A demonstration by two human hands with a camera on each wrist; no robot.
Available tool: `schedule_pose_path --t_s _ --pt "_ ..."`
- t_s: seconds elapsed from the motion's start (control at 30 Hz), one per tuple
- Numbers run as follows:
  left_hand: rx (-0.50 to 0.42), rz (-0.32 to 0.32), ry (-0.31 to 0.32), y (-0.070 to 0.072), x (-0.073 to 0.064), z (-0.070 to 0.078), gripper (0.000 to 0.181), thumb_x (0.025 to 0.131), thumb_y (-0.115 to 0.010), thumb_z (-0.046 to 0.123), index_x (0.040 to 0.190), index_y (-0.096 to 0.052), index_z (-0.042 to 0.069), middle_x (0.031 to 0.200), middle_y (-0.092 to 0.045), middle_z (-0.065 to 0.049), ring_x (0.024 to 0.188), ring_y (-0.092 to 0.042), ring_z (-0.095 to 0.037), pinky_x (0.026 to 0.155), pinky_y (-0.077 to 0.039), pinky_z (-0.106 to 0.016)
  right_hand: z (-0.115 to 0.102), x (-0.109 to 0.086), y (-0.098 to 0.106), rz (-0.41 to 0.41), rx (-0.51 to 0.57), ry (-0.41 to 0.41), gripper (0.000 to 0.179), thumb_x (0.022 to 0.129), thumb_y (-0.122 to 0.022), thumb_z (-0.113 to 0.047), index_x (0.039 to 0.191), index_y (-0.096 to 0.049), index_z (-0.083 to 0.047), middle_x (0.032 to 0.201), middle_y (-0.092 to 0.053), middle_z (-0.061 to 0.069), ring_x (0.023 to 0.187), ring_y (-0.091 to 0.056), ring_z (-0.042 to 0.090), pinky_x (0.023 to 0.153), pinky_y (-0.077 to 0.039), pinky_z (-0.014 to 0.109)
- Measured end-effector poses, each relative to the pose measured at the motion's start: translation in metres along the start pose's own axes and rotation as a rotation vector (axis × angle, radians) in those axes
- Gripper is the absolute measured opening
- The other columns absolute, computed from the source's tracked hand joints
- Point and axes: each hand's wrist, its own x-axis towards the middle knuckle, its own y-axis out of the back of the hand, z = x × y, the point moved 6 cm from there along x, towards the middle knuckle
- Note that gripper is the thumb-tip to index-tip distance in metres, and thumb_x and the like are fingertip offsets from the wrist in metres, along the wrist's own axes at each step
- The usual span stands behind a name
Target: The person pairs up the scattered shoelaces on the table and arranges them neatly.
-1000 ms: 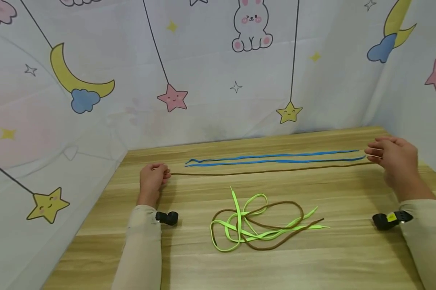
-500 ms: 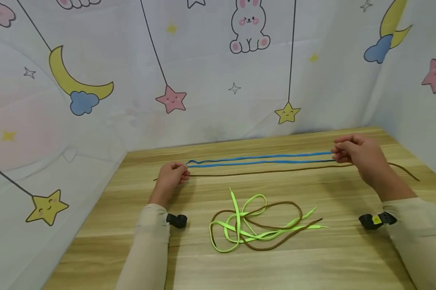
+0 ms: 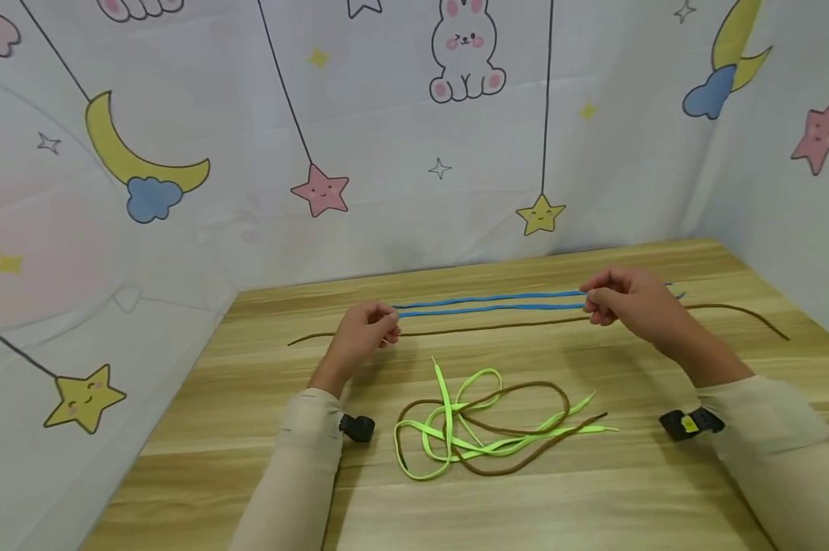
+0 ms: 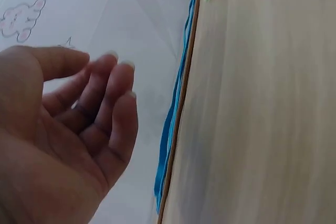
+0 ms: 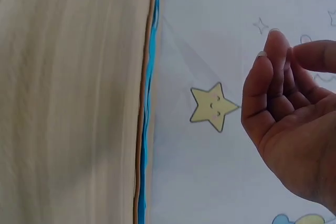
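Two blue shoelaces lie side by side, nearly straight, along the back of the table. Just in front of them a brown round shoelace runs parallel, its ends bending toward the front. My left hand hovers above the left part of these laces, and the left wrist view shows its loosely curled fingers holding nothing. Over the right part, my right hand is likewise raised, bent fingers apart from the laces and nothing between them. Both hands hide short stretches of lace in the head view.
Nearer the front, bright green flat shoelace lies loosely tangled with another brown shoelace. Behind and beside the wooden table hangs a white cloth printed with stars, moons and a rabbit.
Both hands have let go of the brown shoelace's ends and moved inward, the left one rightward and the right one leftward. The brown lace now lies on the table with its ends bent.
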Motion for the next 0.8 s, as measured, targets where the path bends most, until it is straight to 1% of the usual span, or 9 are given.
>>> schedule_pose_path --t_s 0.1,0.17,0.27,0.33,0.5,0.6,0.7,0.8 --pt "0.035 -0.088 -0.058 -0.010 -0.002 0.009 0.033 0.104 -0.057 0.027 0.120 -0.062 -0.001 0.101 -0.067 -0.016 0.091 -0.067 -0.029 0.085 -0.054 -0.049 -0.006 0.001 -0.017 -0.080 -0.016 0.017 0.024 0.107 -0.051 -0.017 0.117 -0.059 0.004 0.096 -0.065 0.016 0.081 -0.065 0.028 0.074 -0.058 0.037" --pt "0.061 -0.132 -0.083 -0.015 -0.003 0.015 0.032 0.104 -0.057 0.027 0.120 -0.063 0.000 0.101 -0.068 -0.014 0.090 -0.067 -0.026 0.085 -0.054 -0.050 -0.010 0.001 -0.028 -0.135 -0.031 0.043 0.022 0.106 -0.052 -0.017 0.114 -0.060 0.003 0.095 -0.064 0.019 0.081 -0.064 0.031 0.074 -0.058 0.039" --pt "0.097 -0.180 -0.112 -0.022 -0.005 0.022 0.030 0.104 -0.058 0.025 0.119 -0.064 0.000 0.098 -0.068 -0.009 0.088 -0.067 -0.024 0.085 -0.054 -0.050 -0.015 0.000 -0.042 -0.213 -0.051 0.071 0.020 0.106 -0.053 -0.017 0.111 -0.061 0.001 0.095 -0.063 0.022 0.080 -0.064 0.030 0.075 -0.057 0.041" --pt "0.120 -0.219 -0.129 -0.028 -0.007 0.026 0.028 0.104 -0.058 0.023 0.118 -0.064 -0.001 0.097 -0.068 -0.008 0.088 -0.067 -0.026 0.085 -0.054 -0.048 -0.017 -0.001 -0.051 -0.254 -0.071 0.078 0.020 0.106 -0.054 -0.017 0.111 -0.061 0.001 0.095 -0.063 0.022 0.080 -0.065 0.027 0.075 -0.057 0.041" --pt "0.199 -0.333 -0.131 -0.044 -0.011 0.030 0.027 0.102 -0.058 0.024 0.117 -0.066 0.002 0.097 -0.069 -0.008 0.091 -0.067 -0.028 0.082 -0.054 -0.039 -0.018 -0.004 -0.071 -0.332 -0.140 0.082 0.021 0.105 -0.056 -0.020 0.113 -0.063 -0.002 0.098 -0.065 0.017 0.083 -0.066 0.025 0.076 -0.056 0.043" --pt "0.238 -0.404 -0.121 -0.054 -0.013 0.029 0.028 0.102 -0.057 0.026 0.118 -0.066 0.004 0.096 -0.070 -0.008 0.089 -0.067 -0.027 0.077 -0.053 -0.036 -0.019 -0.006 -0.082 -0.372 -0.178 0.091 0.023 0.104 -0.058 -0.023 0.115 -0.064 -0.004 0.100 -0.066 0.014 0.084 -0.066 0.025 0.076 -0.055 0.042" --pt "0.259 -0.455 -0.113 -0.061 -0.015 0.029 0.026 0.103 -0.056 0.025 0.118 -0.066 0.005 0.094 -0.070 -0.007 0.086 -0.067 -0.025 0.074 -0.053 -0.035 -0.020 -0.008 -0.092 -0.414 -0.201 0.102 0.024 0.103 -0.060 -0.024 0.116 -0.065 -0.006 0.101 -0.066 0.011 0.085 -0.066 0.024 0.077 -0.054 0.038" --pt "0.284 -0.483 -0.098 -0.066 -0.016 0.028 0.024 0.103 -0.057 0.023 0.117 -0.067 0.007 0.094 -0.070 -0.005 0.083 -0.067 -0.023 0.074 -0.053 -0.034 -0.021 -0.011 -0.100 -0.461 -0.212 0.123 0.023 0.102 -0.060 -0.022 0.117 -0.066 -0.006 0.105 -0.067 0.009 0.085 -0.066 0.024 0.076 -0.054 0.034"
